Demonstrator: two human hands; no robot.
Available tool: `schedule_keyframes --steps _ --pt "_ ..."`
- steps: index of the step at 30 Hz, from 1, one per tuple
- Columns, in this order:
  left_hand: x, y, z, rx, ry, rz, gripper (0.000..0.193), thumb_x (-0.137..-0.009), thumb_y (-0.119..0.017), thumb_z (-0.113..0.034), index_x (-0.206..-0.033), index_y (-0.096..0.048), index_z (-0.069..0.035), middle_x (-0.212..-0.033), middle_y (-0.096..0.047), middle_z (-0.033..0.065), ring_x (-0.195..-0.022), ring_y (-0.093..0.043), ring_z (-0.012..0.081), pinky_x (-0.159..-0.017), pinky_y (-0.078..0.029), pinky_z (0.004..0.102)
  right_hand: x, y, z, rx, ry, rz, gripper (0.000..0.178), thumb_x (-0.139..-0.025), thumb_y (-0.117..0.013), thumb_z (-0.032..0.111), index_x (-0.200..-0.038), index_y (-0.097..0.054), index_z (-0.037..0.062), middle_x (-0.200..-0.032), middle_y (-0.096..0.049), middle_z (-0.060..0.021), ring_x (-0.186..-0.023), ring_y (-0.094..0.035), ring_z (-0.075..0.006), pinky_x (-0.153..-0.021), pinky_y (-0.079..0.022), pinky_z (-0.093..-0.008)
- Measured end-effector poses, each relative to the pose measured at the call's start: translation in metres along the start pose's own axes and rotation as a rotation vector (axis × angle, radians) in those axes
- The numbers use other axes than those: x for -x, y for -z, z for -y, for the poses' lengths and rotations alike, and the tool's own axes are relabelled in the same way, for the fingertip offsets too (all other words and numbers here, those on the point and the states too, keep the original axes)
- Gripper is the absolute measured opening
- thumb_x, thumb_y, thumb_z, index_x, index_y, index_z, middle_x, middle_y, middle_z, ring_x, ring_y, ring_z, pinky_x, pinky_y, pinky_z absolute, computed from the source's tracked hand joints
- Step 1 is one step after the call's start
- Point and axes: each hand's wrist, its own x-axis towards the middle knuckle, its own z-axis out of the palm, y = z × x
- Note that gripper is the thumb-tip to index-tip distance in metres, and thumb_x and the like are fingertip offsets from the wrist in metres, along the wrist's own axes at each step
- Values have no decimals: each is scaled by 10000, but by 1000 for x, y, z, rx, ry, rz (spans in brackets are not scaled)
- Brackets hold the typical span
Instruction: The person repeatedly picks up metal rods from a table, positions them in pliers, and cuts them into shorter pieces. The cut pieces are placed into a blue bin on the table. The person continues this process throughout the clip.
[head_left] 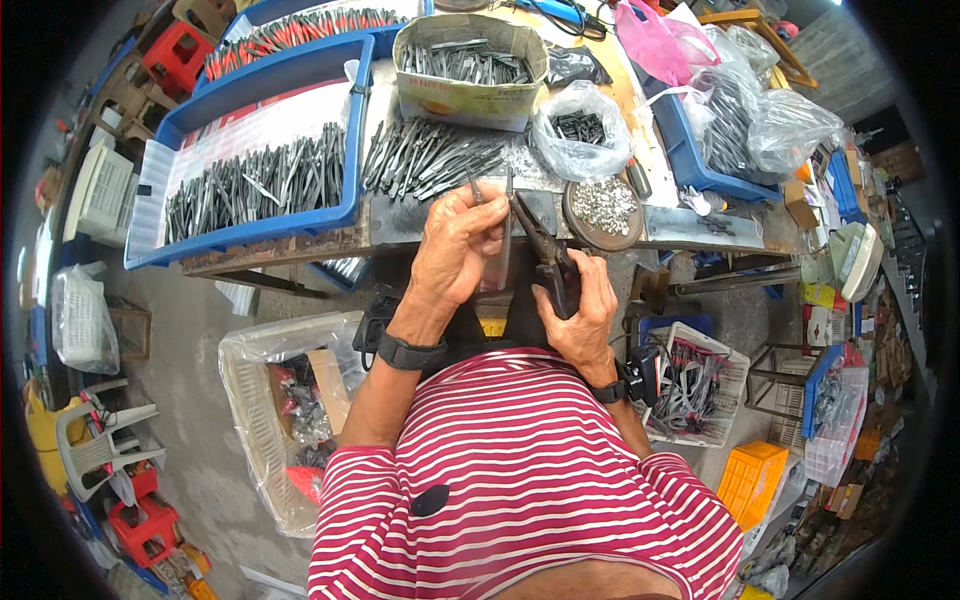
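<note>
My left hand [460, 245] is closed at the bench edge, pinching a slim dark metal piece [508, 215] that stands nearly upright. In my right hand [588, 310] is a pair of dark-handled pliers [545, 248], its jaws pointing up and left beside the metal piece; whether they touch it I cannot tell. Just beyond my left hand lies a heap of similar slim dark pieces [425, 160]. A round dish [575, 222] of small silvery parts sits right of the pliers. Behind it, a clear plastic bag [550, 150] holds small black parts.
A blue tray [355, 150] of slim metal pieces stands left; an open carton [460, 103] of more pieces is behind the heap. Another blue tray [700, 170] with filled plastic bags is at right. Below the bench are a lined white crate [240, 400] and a white basket [735, 375].
</note>
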Motion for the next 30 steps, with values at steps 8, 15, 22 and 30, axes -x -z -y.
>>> schedule_keyframes --steps 8,15,22,30 --pt "4 -7 9 -36 -91 -61 72 -861 -620 -64 -919 -591 -33 -755 -562 -18 -647 -459 42 -551 -348 203 5 -1 -3 -60 -64 81 494 -670 -747 77 -1100 -518 -6 -849 -518 -143 -704 -545 -269 -621 -451 -361" --pt "3 -25 30 -969 -734 -302 53 -894 -579 -31 -914 -559 14 -819 -575 38 -691 -525 87 -609 -419 217 2 19 6 -601 -552 416 356 -728 -691 190 -1001 -592 -17 -754 -536 -42 -677 -488 -106 -636 -392 -244" --pt "-9 -9 22 -1485 -1266 62 307 -647 -547 71 -954 -537 73 -907 -547 200 -800 -547 344 -686 -468 399 5 32 -1 -1205 -856 522 332 -734 -645 168 -960 -565 -61 -690 -487 -32 -554 -409 -76 -499 -320 -204" --pt "-16 -15 21 -1522 -1041 -147 206 -745 -531 90 -939 -539 24 -818 -557 161 -744 -548 320 -672 -442 395 13 19 -7 -1425 -876 477 437 -799 -656 235 -1093 -530 -62 -837 -529 -49 -680 -458 -107 -571 -375 -238"
